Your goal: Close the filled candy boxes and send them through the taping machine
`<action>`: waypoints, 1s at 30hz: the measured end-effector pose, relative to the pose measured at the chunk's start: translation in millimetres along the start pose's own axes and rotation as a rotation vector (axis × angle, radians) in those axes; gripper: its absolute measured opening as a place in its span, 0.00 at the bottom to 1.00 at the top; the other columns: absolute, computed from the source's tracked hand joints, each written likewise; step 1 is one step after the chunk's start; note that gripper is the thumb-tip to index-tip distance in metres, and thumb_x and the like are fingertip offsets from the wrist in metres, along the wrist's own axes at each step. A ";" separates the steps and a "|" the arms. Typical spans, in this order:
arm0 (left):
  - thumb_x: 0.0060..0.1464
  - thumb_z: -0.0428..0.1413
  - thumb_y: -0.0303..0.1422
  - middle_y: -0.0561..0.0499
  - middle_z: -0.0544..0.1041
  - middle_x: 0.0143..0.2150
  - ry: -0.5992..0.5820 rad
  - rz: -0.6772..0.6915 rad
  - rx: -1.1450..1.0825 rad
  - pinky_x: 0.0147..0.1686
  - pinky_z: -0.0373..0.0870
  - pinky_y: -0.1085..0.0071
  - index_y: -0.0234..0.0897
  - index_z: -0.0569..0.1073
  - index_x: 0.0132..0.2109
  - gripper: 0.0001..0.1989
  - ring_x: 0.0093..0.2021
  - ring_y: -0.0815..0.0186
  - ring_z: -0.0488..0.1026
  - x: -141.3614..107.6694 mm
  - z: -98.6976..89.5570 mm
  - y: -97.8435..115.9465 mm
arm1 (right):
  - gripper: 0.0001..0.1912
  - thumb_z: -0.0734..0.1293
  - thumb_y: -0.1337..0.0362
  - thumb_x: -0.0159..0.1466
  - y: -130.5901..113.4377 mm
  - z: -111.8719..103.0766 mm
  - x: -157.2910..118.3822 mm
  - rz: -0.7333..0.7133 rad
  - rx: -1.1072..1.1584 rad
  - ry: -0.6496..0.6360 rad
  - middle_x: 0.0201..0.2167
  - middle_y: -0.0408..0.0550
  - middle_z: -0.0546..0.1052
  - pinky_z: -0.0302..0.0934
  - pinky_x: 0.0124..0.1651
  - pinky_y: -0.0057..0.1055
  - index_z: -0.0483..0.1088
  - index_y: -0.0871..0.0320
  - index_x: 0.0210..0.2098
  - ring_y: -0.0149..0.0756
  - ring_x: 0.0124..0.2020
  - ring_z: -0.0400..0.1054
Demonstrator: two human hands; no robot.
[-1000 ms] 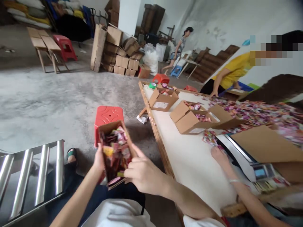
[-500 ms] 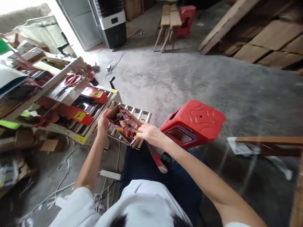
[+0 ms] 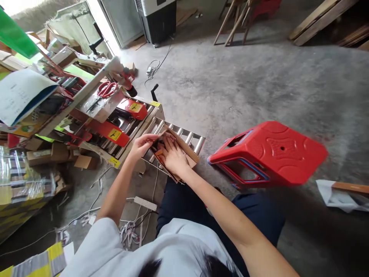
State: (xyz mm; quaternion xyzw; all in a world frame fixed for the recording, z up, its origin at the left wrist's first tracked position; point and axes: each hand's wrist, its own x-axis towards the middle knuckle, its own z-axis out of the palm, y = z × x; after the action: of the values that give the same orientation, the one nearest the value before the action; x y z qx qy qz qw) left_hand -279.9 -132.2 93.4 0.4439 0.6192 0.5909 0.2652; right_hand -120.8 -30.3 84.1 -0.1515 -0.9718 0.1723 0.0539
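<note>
Open cardboard box (image 3: 191, 157), center of my head-cam feed, tilted at an angle over the short roller track (image 3: 196, 143); from here I can't tell if it rests on the rollers or is held just above. Inside, small packets (image 3: 159, 153), mostly hidden; I make out dark + orange bits.

My L hand (image 3: 142, 145) is at the box's upper-left edge, thumb + fingers closed on the cardboard rim there. My R hand (image 3: 174, 157) is inside the box, palm down, fingers extended and a bit apart, flat over the contents; it's not gripping anything I can see.

Just L of the track: a roller machine w/ red blocks (image 3: 135, 109) bearing yellow labels, red-handled scissors (image 3: 107, 89) lying on top, and a black crank (image 3: 155, 91) at its far end. R of the box, well apart from both hands: a red plastic stool (image 3: 285, 148), seat toward the R.

Below the box, dark trousers (image 3: 259, 215) + a pale shirt (image 3: 173, 246). On the floor to the L, a white power strip (image 3: 145, 204) w/ tangled cables. Far L, a bundle (image 3: 21, 188) in clear wrap w/ yellow stripes. Bkgd, up top: black-and-white appliance (image 3: 160, 23), then wooden legs (image 3: 235, 24) on gray concrete.
</note>
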 end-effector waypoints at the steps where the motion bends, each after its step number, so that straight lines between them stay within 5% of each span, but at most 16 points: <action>1: 0.55 0.61 0.40 0.44 0.81 0.48 -0.082 -0.012 0.065 0.52 0.74 0.63 0.36 0.79 0.51 0.18 0.49 0.57 0.78 3.7 -1.4 4.3 | 0.28 0.59 0.59 0.71 0.4 3.1 0.3 -0.003 -0.001 0.012 0.72 0.61 0.52 0.39 0.73 0.54 0.60 0.64 0.67 0.52 0.74 0.41; 4: 0.55 0.60 0.41 0.44 0.82 0.43 -0.222 -0.027 0.314 0.44 0.74 0.68 0.34 0.80 0.47 0.17 0.42 0.60 0.79 14.8 1.5 15.7 | 0.28 0.61 0.61 0.69 6.7 6.1 -6.0 -0.027 0.076 0.055 0.69 0.65 0.56 0.40 0.73 0.54 0.61 0.69 0.65 0.55 0.73 0.43; 8: 0.56 0.57 0.38 0.48 0.81 0.34 -0.165 -0.017 0.528 0.35 0.69 0.73 0.31 0.81 0.39 0.13 0.33 0.66 0.76 25.7 14.6 19.2 | 0.26 0.63 0.62 0.66 28.7 12.6 -9.8 -0.103 0.553 0.169 0.63 0.61 0.68 0.51 0.70 0.52 0.66 0.64 0.62 0.51 0.67 0.58; 12: 0.60 0.53 0.34 0.50 0.79 0.33 -0.150 -0.048 0.834 0.38 0.68 0.72 0.33 0.78 0.40 0.11 0.35 0.66 0.74 35.1 32.6 15.1 | 0.21 0.60 0.58 0.67 34.9 13.1 -12.0 -0.078 0.958 0.346 0.55 0.56 0.76 0.65 0.61 0.48 0.71 0.59 0.56 0.45 0.57 0.71; 15: 0.65 0.50 0.38 0.46 0.79 0.38 -0.175 -0.068 1.176 0.45 0.67 0.66 0.35 0.76 0.44 0.14 0.42 0.60 0.75 38.9 51.7 12.7 | 0.16 0.59 0.59 0.68 24.7 -10.3 -24.2 -0.135 0.757 0.501 0.50 0.56 0.78 0.63 0.63 0.49 0.77 0.58 0.44 0.45 0.56 0.71; 19: 0.68 0.46 0.37 0.41 0.76 0.49 -0.142 0.087 1.360 0.53 0.63 0.59 0.33 0.73 0.50 0.15 0.51 0.56 0.70 34.1 64.8 7.8 | 0.17 0.60 0.61 0.68 23.5 -50.6 -37.6 -0.068 0.403 0.621 0.50 0.58 0.78 0.63 0.61 0.49 0.76 0.60 0.48 0.48 0.54 0.71; 22: 0.68 0.45 0.35 0.42 0.74 0.53 -0.185 0.188 1.317 0.53 0.63 0.61 0.34 0.72 0.53 0.15 0.53 0.58 0.68 29.7 59.6 4.5 | 0.23 0.64 0.59 0.64 36.5 -59.9 -39.1 0.161 0.254 0.444 0.50 0.63 0.77 0.65 0.55 0.49 0.72 0.64 0.54 0.55 0.51 0.72; 26: 0.69 0.44 0.35 0.44 0.74 0.53 -0.348 0.315 1.286 0.50 0.63 0.63 0.38 0.76 0.50 0.17 0.52 0.59 0.68 34.2 49.8 -1.3 | 0.26 0.60 0.52 0.67 48.7 -50.9 -37.4 0.316 0.273 0.082 0.42 0.56 0.80 0.67 0.41 0.39 0.68 0.57 0.61 0.51 0.41 0.76; 30: 0.66 0.48 0.34 0.44 0.75 0.50 -0.461 0.396 1.291 0.43 0.62 0.63 0.38 0.78 0.46 0.14 0.52 0.58 0.68 45.5 48.6 -10.0 | 0.29 0.60 0.47 0.67 51.2 -51.4 -34.0 0.345 0.262 0.023 0.40 0.54 0.81 0.65 0.36 0.35 0.67 0.54 0.61 0.50 0.39 0.76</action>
State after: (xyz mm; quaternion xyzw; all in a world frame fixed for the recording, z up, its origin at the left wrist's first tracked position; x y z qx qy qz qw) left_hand -261.9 -67.8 84.9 0.7300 0.6815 0.0348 -0.0386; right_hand -66.4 21.3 112.4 -0.3094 -0.9001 0.3020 0.0537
